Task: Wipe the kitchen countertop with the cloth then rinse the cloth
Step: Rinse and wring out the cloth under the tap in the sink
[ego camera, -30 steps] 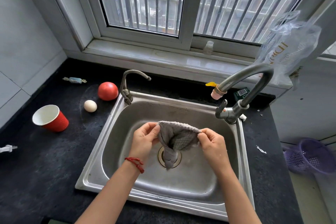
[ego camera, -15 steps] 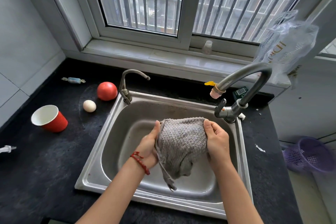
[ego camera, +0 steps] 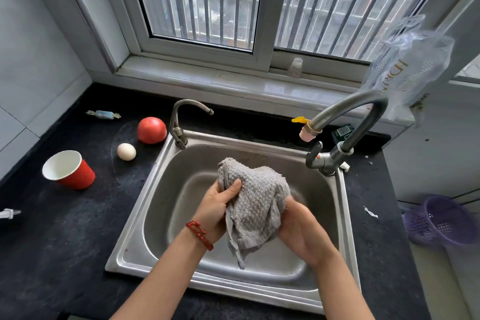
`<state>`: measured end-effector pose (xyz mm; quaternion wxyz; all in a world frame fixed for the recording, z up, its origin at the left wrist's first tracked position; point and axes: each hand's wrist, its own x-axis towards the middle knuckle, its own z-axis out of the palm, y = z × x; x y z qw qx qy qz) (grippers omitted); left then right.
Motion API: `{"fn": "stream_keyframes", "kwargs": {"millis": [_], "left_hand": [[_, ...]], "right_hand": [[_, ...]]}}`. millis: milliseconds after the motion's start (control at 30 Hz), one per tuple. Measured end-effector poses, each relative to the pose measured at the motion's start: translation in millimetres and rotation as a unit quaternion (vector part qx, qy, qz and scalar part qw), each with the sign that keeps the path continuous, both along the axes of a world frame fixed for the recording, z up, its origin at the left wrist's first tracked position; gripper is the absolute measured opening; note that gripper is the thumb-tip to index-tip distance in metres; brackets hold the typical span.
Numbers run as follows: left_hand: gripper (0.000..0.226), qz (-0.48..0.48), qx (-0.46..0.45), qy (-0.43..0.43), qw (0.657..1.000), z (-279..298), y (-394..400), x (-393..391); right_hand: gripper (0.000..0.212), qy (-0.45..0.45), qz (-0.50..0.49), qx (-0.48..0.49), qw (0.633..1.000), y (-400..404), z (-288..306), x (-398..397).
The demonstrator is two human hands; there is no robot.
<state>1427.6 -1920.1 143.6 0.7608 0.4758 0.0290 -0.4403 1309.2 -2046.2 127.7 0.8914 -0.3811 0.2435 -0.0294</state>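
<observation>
A grey textured cloth [ego camera: 257,202] hangs bunched over the steel sink [ego camera: 145,218], held between both hands. My left hand [ego camera: 217,209], with a red string at the wrist, grips its left edge with the thumb on top. My right hand [ego camera: 302,226] presses against the cloth's right side from below, slightly blurred. A loose corner of the cloth dangles toward the basin floor. The large curved faucet [ego camera: 348,122] stands at the sink's right rear; no water is visible from it. The black countertop [ego camera: 52,241] surrounds the sink.
Left of the sink lie a red paper cup [ego camera: 70,170] on its side, an egg [ego camera: 126,151], a tomato [ego camera: 152,130] and a wrapped candy [ego camera: 104,114]. A small second tap [ego camera: 181,122] stands at the sink's left rear. A purple basket [ego camera: 441,221] sits low right.
The cloth was stretched between my fingertips, then spread wide; now it is bunched, my right hand has dropped lower against it and my left thumb clamps its left edge.
</observation>
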Motion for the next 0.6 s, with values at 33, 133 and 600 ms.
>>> {"fn": "stream_keyframes", "kwargs": {"millis": [33,133,600], "left_hand": [[0.013,-0.002,0.002,-0.003,1.0,1,1,2],[0.012,-0.004,0.044,-0.06,0.997,0,8,14],[0.071,-0.118,0.01,-0.177,0.977,1,32,39]], "right_hand": [[0.075,0.001,-0.003,-0.025,1.0,3,3,2],[0.028,0.015,-0.054,-0.168,0.984,-4,10,3],[0.027,0.041,0.021,-0.131,0.99,-7,18,10]]}}
